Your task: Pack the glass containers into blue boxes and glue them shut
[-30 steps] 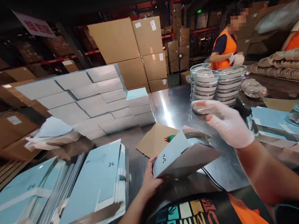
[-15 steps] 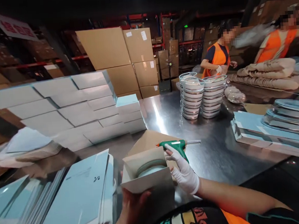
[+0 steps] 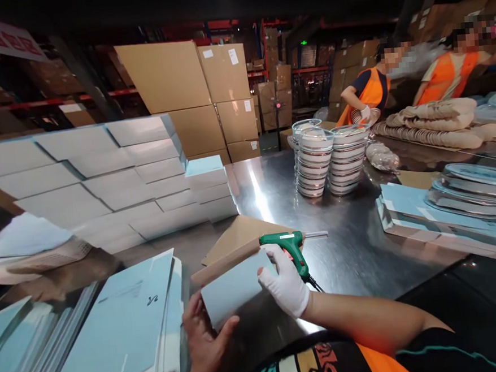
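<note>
Between my two hands is a small light-blue cardboard box (image 3: 237, 287), tilted, with a pale panel facing up and its contents hidden. My bare left hand (image 3: 202, 331) grips its left end, thumb along the near edge. At the right end, my right hand (image 3: 286, 279) in a white glove with bare fingertips holds the box with thumb and fingers. Just beyond the right hand lies a green glue gun (image 3: 283, 241) with a glue stick poking out of its back. Under the gun and box rests a brown cardboard sheet (image 3: 230, 237).
Flat light-blue cartons (image 3: 125, 319) lie at left. Behind them rises a wall of finished boxes (image 3: 115, 167). Stacked round clear containers (image 3: 314, 161) stand on the metal table (image 3: 349, 247). More round packs (image 3: 478, 192) sit at right. Two people in orange vests (image 3: 369, 95) work beyond.
Half a second ago the box was open, showing round items inside; now a pale panel covers that opening. My left hand has shifted up its left end.
</note>
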A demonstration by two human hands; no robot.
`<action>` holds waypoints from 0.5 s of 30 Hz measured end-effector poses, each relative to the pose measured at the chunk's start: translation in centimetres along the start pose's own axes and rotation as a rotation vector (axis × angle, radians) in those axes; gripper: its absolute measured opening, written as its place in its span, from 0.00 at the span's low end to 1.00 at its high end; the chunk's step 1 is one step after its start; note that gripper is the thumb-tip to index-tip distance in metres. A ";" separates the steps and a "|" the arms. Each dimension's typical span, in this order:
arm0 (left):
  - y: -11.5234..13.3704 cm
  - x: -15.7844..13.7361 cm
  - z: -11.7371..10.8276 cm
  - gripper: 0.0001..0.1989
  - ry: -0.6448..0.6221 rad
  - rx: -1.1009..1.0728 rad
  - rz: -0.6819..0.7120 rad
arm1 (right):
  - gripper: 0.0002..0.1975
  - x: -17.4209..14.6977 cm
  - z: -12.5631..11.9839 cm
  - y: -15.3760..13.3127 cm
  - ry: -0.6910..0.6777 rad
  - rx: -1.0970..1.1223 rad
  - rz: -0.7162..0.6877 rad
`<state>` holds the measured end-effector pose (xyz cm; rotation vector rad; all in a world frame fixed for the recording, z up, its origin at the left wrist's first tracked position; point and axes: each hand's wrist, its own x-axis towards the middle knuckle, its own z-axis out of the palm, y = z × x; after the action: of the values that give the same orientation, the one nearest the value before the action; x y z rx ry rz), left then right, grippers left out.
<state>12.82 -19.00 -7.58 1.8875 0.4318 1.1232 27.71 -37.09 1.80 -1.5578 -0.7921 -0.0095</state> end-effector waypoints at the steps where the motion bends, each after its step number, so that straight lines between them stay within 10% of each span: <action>1: -0.2 -0.1 0.0 0.37 0.021 0.000 0.009 | 0.20 0.0 0.4 0.0 0.048 -0.030 0.006; 6: -0.2 1.3 -1.1 0.29 -0.200 0.094 0.033 | 0.24 0.9 0.0 -0.3 0.034 -0.120 -0.041; 12: 1.4 2.3 -3.4 0.24 0.146 0.183 0.149 | 0.21 3.6 -5.9 0.8 -0.191 -0.700 0.216; 15: 0.3 2.3 -3.4 0.23 0.123 0.192 0.193 | 0.18 3.6 -8.3 3.0 -0.266 -0.790 0.442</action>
<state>11.13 -16.00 -5.37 2.0685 0.4462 1.3722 35.55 -42.47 2.24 -2.5017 -0.6604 0.2379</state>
